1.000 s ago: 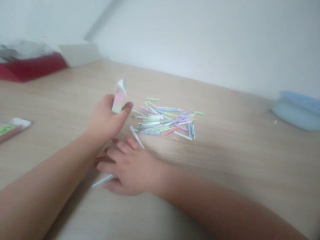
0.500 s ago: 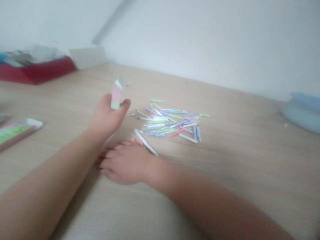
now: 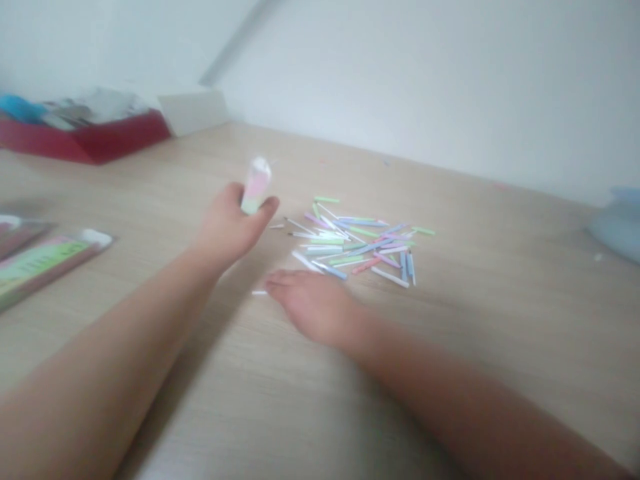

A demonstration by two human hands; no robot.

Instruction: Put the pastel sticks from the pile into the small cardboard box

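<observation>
Raised above the table, my left hand [image 3: 233, 225] grips a small pink, green and white packet [image 3: 257, 185] upright between thumb and fingers. My right hand [image 3: 313, 303] lies palm down, low on the table, at the near left edge of a loose pile of pastel sticks [image 3: 357, 243]. Its fingers point left and look close together; whatever is beneath them is hidden. A short white stick [image 3: 259, 293] lies just left of its fingertips. Blue and white sticks [image 3: 320, 264] rest just beyond this hand.
At the left edge lie flat green and pink packages [image 3: 47, 267]. A red box [image 3: 123, 135] with mixed items stands at the back left, beside a pale card or flap [image 3: 195, 111]. A bluish object [image 3: 617, 223] sits at the right edge, by the wall.
My right hand has moved right, towards the pile, and its fingers are less spread. The packet in my left hand has tilted. The view has shifted slightly left.
</observation>
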